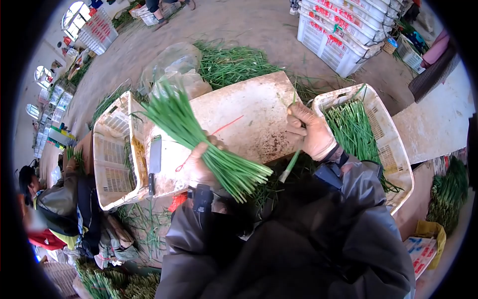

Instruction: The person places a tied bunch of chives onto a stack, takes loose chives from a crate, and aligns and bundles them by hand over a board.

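Observation:
A large bundle of green stalks [214, 149] lies across my left hand [200, 162], whose fingers wrap round its middle; the pale cut ends point to the lower right. My right hand [309, 130] is closed at the right edge of the stained white board [249, 107], gripping a single green stalk [290, 167] that hangs below it. On the board's left part lies a knife [155, 159] with a dark handle. A thin red tie [228, 124] rests on the board between my hands.
A white crate [117, 149] stands left of the board, another crate [393, 134] with green stalks at right. Loose greens [234, 65] lie on the floor beyond the board. Stacked white crates [333, 45] stand at upper right. Another person [62, 199] sits at far left.

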The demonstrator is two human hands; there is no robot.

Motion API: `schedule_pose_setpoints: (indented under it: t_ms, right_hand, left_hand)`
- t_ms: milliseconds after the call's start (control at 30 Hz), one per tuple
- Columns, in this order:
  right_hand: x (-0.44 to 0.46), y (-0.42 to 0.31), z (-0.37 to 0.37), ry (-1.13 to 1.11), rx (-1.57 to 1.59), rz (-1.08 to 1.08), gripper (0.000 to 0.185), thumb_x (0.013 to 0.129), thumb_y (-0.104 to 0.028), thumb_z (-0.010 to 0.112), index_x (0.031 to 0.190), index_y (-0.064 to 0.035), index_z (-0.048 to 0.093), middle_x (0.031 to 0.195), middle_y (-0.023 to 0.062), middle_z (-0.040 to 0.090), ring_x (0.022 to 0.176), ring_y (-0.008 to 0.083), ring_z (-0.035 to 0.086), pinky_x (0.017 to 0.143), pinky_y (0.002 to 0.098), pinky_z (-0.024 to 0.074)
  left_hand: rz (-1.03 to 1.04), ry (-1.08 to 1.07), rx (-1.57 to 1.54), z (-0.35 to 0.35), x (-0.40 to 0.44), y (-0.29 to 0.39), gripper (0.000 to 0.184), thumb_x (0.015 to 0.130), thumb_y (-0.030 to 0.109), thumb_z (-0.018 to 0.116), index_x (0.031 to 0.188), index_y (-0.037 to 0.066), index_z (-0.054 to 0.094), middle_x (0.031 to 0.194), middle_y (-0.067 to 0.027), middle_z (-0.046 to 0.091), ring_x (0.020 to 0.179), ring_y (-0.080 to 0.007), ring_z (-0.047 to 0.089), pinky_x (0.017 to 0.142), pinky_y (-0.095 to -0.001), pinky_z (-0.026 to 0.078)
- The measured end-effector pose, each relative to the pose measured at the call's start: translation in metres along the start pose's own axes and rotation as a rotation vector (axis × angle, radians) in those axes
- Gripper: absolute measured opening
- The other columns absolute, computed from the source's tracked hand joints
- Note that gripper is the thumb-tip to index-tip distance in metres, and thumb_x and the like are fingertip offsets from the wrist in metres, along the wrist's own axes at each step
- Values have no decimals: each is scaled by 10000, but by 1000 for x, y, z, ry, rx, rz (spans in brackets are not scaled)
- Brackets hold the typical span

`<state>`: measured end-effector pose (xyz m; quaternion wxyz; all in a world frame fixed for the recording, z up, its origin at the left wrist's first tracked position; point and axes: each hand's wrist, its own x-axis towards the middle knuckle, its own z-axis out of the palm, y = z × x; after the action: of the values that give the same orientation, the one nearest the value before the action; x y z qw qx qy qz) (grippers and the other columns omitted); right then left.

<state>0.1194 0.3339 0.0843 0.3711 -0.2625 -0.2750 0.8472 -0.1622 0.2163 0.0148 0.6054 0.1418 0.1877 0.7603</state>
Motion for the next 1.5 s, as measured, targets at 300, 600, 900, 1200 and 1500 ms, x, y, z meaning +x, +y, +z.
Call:
schedule_pose_setpoints:
  t_ms: [300, 600, 900, 1200, 1500]
  right_hand:
    - [-9, 23, -18, -490, -1823, -17, 443, 906, -479, 722, 1075, -69, 716, 1078, 188, 736, 1053, 376, 696, 922, 464, 543]
    - [6, 52, 40, -137, -1371, -305, 447, 827, -411, 849, 1025, -40, 696, 779, 101, 704, 771, 226, 724, 691, 358, 548]
    - [26, 69, 21, -111, -1319, -307, 242, 887, -259, 768, 944, -28, 723, 817, 136, 715, 773, 274, 703, 735, 374, 547]
    - [24, 50, 22, -69, -713, 2, 160, 972, -138, 699, 1036, 9, 710, 896, 26, 707, 832, 123, 650, 792, 301, 552]
    - [23, 40, 9, -155, -1044, -149, 287, 1027, -166, 641, 1269, -27, 704, 1085, 93, 778, 998, 154, 708, 875, 323, 572]
  left_hand:
    - [117, 136, 116, -13, 0, 39, 362, 852, 116, 737, 1174, 83, 575, 923, -70, 622, 846, -250, 634, 825, -442, 548]
    - [-140, 169, 491, 12, -10, -23, 330, 798, 68, 771, 1089, -18, 640, 904, -115, 698, 777, -242, 697, 714, -362, 602]
    - [-322, 69, 521, 23, -17, -34, 381, 808, 37, 758, 1167, -25, 647, 945, -114, 724, 786, -231, 709, 729, -360, 608]
    - [-416, -21, 411, 30, -21, -34, 566, 751, 81, 747, 1284, -41, 600, 1109, -194, 700, 795, -297, 696, 742, -405, 596]
    - [-619, -293, 563, 37, -19, -29, 693, 702, 80, 792, 1350, -37, 576, 998, -184, 729, 846, -288, 696, 789, -390, 566]
